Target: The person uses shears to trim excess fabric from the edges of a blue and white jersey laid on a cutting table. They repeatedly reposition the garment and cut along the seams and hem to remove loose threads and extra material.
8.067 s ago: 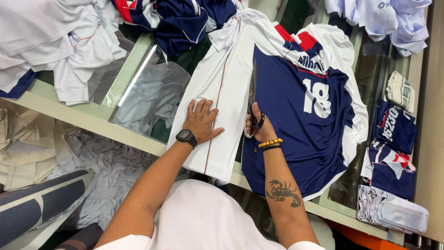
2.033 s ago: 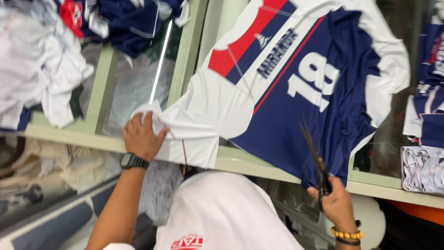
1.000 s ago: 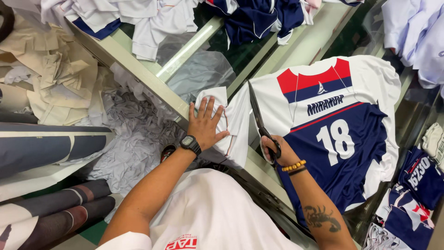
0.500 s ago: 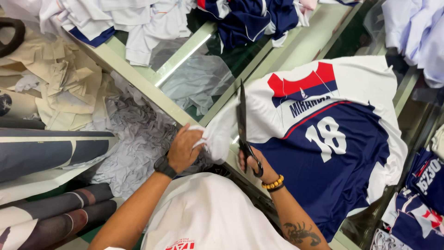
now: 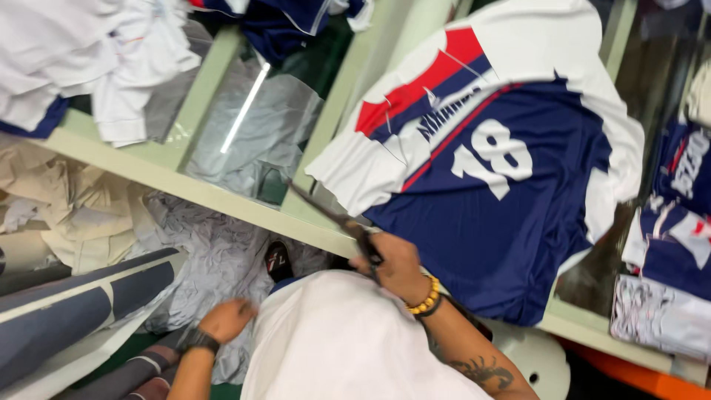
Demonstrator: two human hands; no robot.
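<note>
A navy, white and red sports jersey (image 5: 511,170) with a white number lies flat on the glass-topped table (image 5: 185,189). My right hand (image 5: 392,267), with a bead bracelet at the wrist, grips long dark scissors (image 5: 329,215) whose blades point up-left past the jersey's white sleeve. My left hand (image 5: 226,320), wearing a black watch, has dropped below the table edge on the left, near crumpled grey fabric (image 5: 215,259). It holds nothing that I can make out.
Heaps of white garments (image 5: 81,59) and navy garments (image 5: 289,22) lie at the table's far side. Folded navy pieces (image 5: 678,222) sit at the right. Beige cloth (image 5: 67,207) and striped fabric rolls (image 5: 81,311) lie below left. A white stool (image 5: 529,355) stands below.
My left hand let go of the jersey's white sleeve and dropped below the table edge. The scissors in my right hand swung from upright to pointing up-left.
</note>
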